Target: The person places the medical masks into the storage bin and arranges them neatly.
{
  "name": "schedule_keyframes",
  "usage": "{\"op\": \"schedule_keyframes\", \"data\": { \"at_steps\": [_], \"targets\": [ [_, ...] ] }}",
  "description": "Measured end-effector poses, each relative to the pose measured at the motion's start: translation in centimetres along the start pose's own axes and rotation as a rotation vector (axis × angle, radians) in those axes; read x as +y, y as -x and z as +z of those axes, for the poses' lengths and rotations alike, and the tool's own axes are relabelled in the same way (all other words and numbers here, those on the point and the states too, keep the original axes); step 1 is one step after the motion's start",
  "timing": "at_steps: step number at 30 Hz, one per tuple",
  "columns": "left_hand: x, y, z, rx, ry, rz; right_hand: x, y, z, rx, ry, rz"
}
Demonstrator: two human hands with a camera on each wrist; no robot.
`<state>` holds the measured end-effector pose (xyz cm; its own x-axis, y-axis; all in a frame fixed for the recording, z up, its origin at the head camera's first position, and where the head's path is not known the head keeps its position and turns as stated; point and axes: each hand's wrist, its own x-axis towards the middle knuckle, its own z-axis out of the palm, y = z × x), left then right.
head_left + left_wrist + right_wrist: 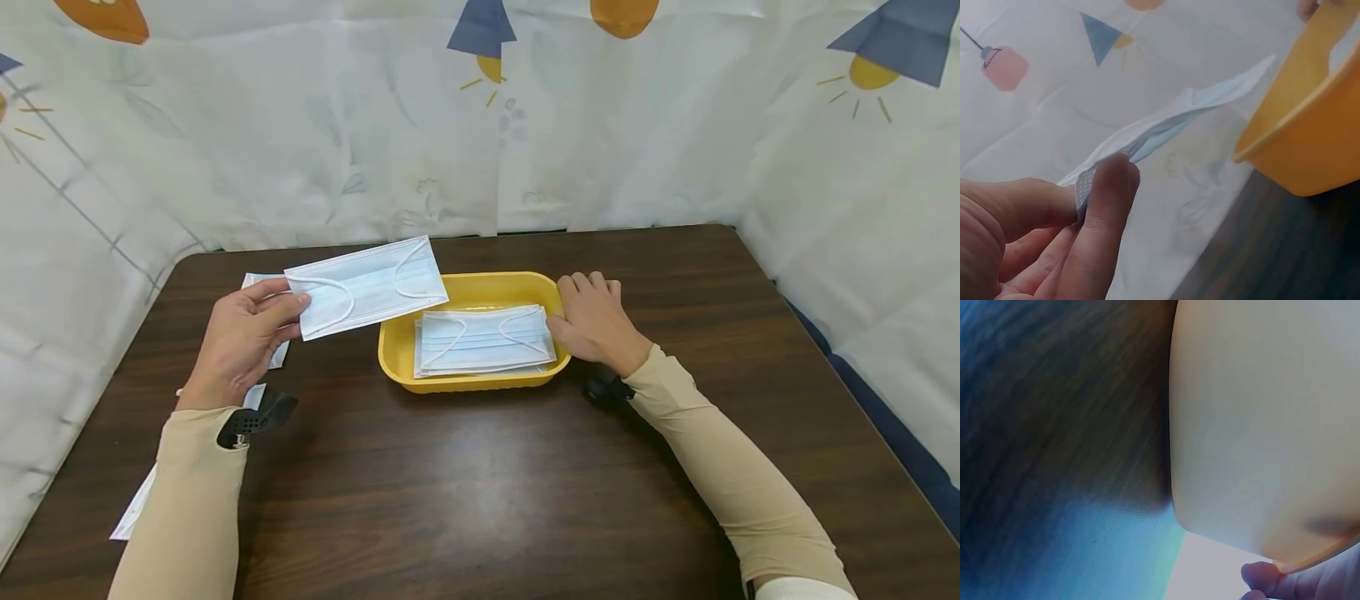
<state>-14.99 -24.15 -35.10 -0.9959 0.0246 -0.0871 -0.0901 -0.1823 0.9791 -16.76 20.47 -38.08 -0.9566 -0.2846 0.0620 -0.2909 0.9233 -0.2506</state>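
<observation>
My left hand (243, 337) pinches a pale blue face mask (367, 287) by one short end, thumb on top. The mask is held up, its white ear loops facing the head camera, and its far end overlaps the left side of a yellow plastic basket (491, 287). In the left wrist view the mask (1166, 128) shows nearly edge-on between thumb and fingers. Stacked face masks (487, 342) lie in the basket. My right hand (596, 321) grips the basket's right rim; in the right wrist view its fingertips (1260, 576) show at the rim.
Beneath and beside my left arm, more masks (279, 357) lie on the dark wooden table (465, 492), partly hidden by the hand and sleeve. Another white corner (135, 510) sticks out near the left table edge. A patterned white curtain (300, 125) hangs behind the table.
</observation>
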Motion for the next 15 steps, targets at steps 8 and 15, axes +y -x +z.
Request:
{"op": "schedule_keyframes", "data": {
  "at_steps": [8, 15],
  "targets": [
    [-1.4, -0.5, 1.0, -0.034, -0.027, 0.009, -0.2, 0.0, 0.1, -0.005, -0.003, 0.011],
    [-1.5, -0.4, 1.3, -0.036, -0.057, -0.002, -0.3, -0.1, 0.2, -0.003, -0.005, 0.010]
  ]
}}
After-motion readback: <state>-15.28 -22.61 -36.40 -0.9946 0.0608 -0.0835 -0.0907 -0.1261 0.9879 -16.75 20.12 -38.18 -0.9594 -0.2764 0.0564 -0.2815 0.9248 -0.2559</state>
